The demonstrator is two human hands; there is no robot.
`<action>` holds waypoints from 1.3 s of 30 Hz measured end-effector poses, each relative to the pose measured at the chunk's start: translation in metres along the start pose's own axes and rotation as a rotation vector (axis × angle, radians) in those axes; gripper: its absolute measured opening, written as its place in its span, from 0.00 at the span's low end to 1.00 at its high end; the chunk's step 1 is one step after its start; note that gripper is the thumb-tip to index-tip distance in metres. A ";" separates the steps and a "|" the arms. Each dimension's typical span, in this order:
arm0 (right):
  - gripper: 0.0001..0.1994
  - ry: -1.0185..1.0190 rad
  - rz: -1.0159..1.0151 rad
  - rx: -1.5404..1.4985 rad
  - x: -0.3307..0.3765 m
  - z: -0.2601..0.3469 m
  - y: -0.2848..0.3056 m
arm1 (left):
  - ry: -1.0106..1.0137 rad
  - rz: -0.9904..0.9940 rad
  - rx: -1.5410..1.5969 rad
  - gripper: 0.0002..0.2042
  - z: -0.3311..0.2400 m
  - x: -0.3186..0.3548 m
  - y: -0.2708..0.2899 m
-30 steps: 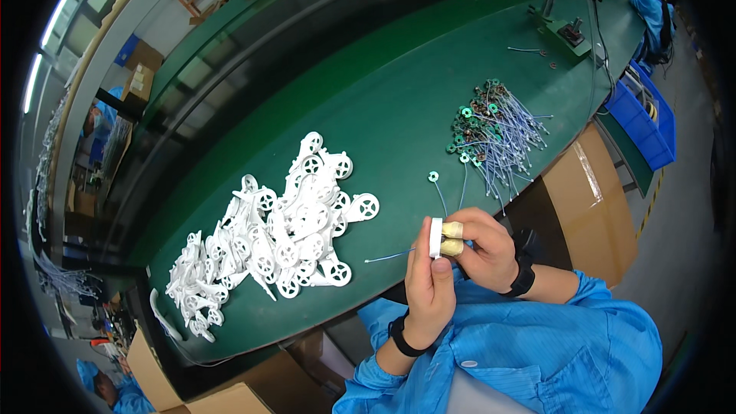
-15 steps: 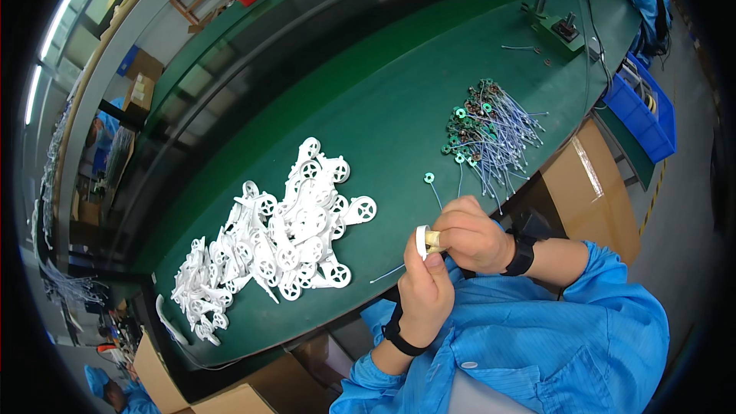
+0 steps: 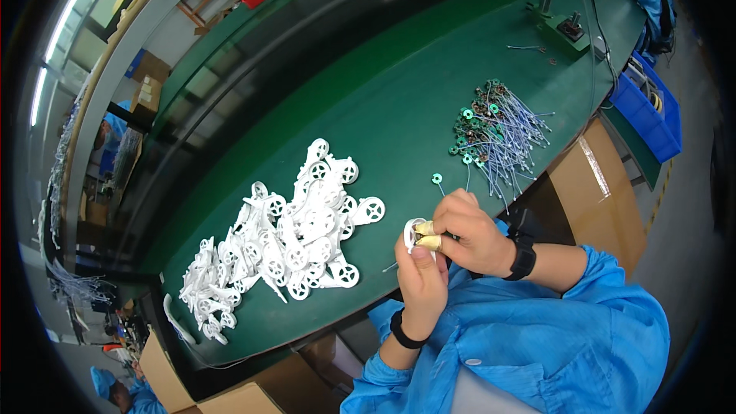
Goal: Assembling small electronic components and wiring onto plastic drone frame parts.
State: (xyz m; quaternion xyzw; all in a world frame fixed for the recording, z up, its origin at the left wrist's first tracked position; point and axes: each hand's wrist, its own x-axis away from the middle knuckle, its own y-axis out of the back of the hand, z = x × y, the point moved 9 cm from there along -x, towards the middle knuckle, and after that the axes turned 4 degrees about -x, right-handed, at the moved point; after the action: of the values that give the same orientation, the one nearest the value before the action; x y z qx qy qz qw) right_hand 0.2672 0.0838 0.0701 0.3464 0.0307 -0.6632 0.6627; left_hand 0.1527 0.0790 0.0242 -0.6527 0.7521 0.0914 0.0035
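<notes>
My left hand pinches a white plastic housing by its round rimmed end, tilted up above the table's near edge. My right hand has yellow covers on its thumb and a finger. Those two tips press together into the opening of the round end. Whatever lies between them is too small and hidden to name, though a bit of brown shows there. From under my left hand a thin wire end sticks out over the table. Just beyond my right hand lies a green ring-shaped piece with a wire.
A heap of white plastic housings covers the left of the green table. Wired green and brown discs are piled at right. Farther off stand a green bench press, a blue bin and a cardboard box.
The white housing has turned so that its round opening shows more. Both yellow-covered fingertips are now visible at it. The whole view has shifted slightly.
</notes>
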 end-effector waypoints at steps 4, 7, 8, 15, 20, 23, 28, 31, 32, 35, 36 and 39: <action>0.08 -0.079 0.048 -0.237 -0.008 0.003 0.008 | 0.289 0.070 0.538 0.24 0.009 0.000 0.003; 0.11 -0.207 0.041 -0.340 -0.004 -0.009 0.015 | 0.361 0.092 0.584 0.28 0.011 0.001 0.005; 0.11 -0.207 0.042 -0.341 -0.004 -0.010 0.014 | 0.377 0.109 0.621 0.28 0.012 0.001 0.003; 0.12 -0.009 0.106 -0.178 -0.011 0.020 0.009 | 0.299 0.130 0.585 0.28 0.008 0.005 0.004; 0.12 0.114 0.157 0.116 -0.016 0.032 0.002 | 0.102 0.065 0.330 0.28 -0.003 0.002 0.009; 0.10 0.141 0.119 0.158 -0.016 0.031 -0.005 | 0.067 0.043 0.240 0.28 -0.002 0.001 0.009; 0.07 -0.061 -0.092 -0.219 -0.004 0.006 -0.015 | -0.168 -0.116 -0.049 0.25 -0.004 0.006 0.013; 0.08 -0.154 -0.078 -0.292 0.001 -0.003 -0.024 | -0.270 -0.134 -0.271 0.23 -0.016 0.005 0.015; 0.07 -0.179 -0.070 -0.274 0.001 -0.004 -0.025 | -0.272 -0.155 -0.272 0.23 -0.016 0.005 0.022; 0.11 -0.175 0.023 -0.239 -0.008 0.002 -0.030 | -0.062 -0.019 0.016 0.22 -0.002 0.001 0.025; 0.12 -0.221 0.041 -0.280 -0.010 0.001 -0.031 | -0.069 -0.031 0.021 0.22 -0.001 0.000 0.028; 0.13 -0.355 0.189 -0.586 -0.018 -0.025 -0.055 | 0.032 0.051 0.148 0.22 0.010 0.001 0.034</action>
State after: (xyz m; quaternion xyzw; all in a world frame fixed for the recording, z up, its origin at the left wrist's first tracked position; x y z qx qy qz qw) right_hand 0.2256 0.1180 0.0368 0.0220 0.0717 -0.6117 0.7875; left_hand 0.1185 0.0835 0.0192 -0.6327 0.7731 0.0252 0.0372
